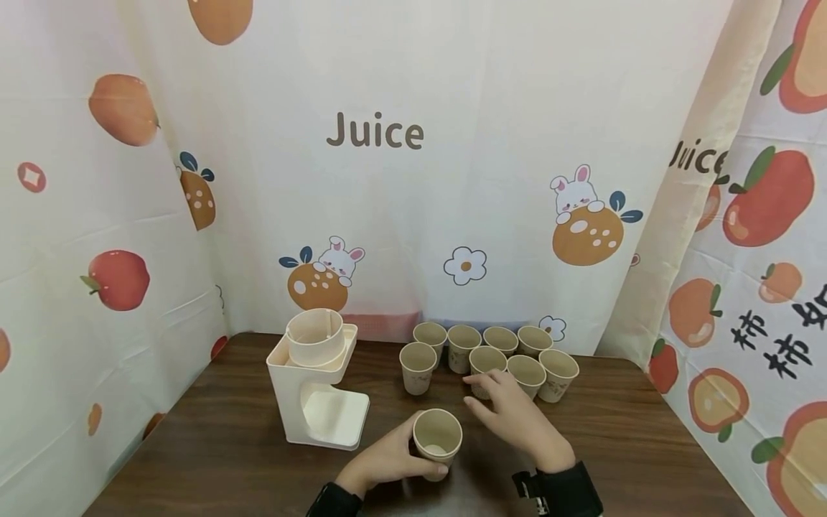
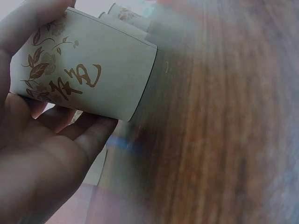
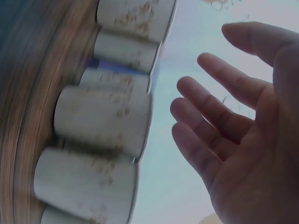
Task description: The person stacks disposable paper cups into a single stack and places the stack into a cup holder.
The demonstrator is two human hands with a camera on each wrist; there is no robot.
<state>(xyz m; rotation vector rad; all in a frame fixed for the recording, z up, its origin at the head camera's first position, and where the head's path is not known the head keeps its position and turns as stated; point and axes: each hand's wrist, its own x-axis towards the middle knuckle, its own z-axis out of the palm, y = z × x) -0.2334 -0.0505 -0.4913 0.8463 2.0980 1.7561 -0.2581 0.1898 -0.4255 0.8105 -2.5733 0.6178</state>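
A beige paper cup stands upright near the front of the table, and my left hand grips it round the side. In the left wrist view that cup shows a brown leaf print and brown lettering; thumb and fingers lie on opposite sides of it. My right hand holds nothing and hovers just in front of a group of paper cups. The right wrist view has the right hand with its fingers extended, apart from the row of cups.
At the left stands a cream-white appliance with a round cup-like top and a flat base. Several cups stand in two rows at the back of the dark wooden table. A printed curtain hangs behind it.
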